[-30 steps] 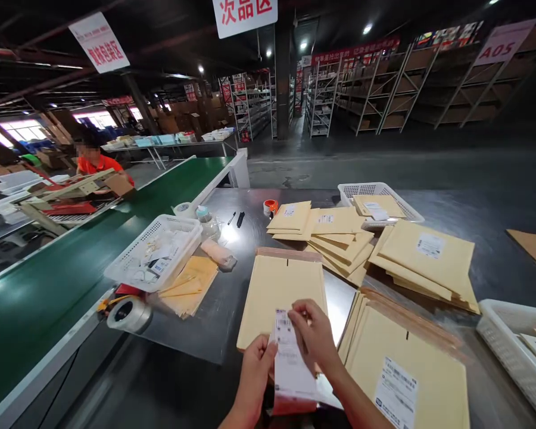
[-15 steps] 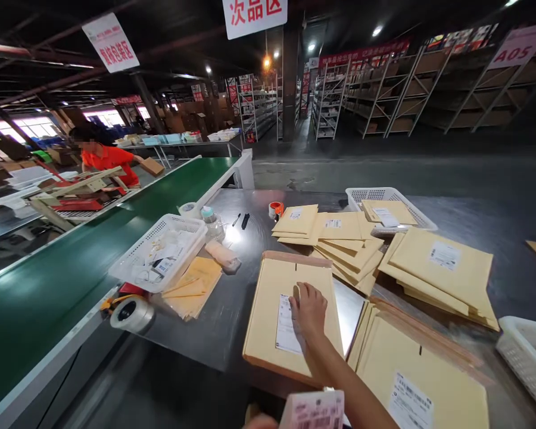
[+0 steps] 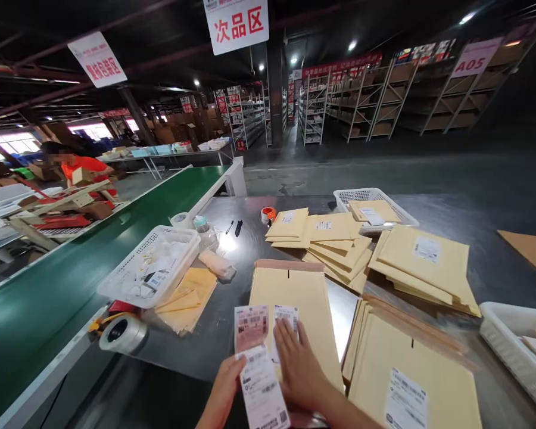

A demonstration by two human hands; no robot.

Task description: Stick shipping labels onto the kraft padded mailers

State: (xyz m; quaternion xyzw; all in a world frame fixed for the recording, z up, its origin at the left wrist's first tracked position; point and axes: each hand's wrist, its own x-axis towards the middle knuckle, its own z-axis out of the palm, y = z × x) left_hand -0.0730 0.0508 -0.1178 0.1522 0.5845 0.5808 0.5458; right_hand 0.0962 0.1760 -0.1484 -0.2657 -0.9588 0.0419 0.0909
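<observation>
My left hand [image 3: 223, 390] holds a strip of shipping labels [image 3: 256, 363] at the bottom of the view. My right hand [image 3: 297, 366] lies flat on a white label [image 3: 286, 317] stuck to the kraft padded envelope [image 3: 295, 310] in front of me, fingers spread and pressing down. That envelope lies on the grey metal table [image 3: 232, 298], its flap end pointing away from me.
More labelled envelopes lie in piles: right front [image 3: 411, 381], middle [image 3: 335, 241], right [image 3: 422, 265]. White baskets stand left [image 3: 149, 265], far [image 3: 375, 205] and right [image 3: 516, 348]. A tape dispenser [image 3: 118, 333] sits at the table's left edge, beside a green conveyor [image 3: 71, 274]. A person in orange [image 3: 83, 170] works far left.
My left hand has come back up into view with the label strip. My right hand has slid nearer along the stuck label. The person in orange moved left.
</observation>
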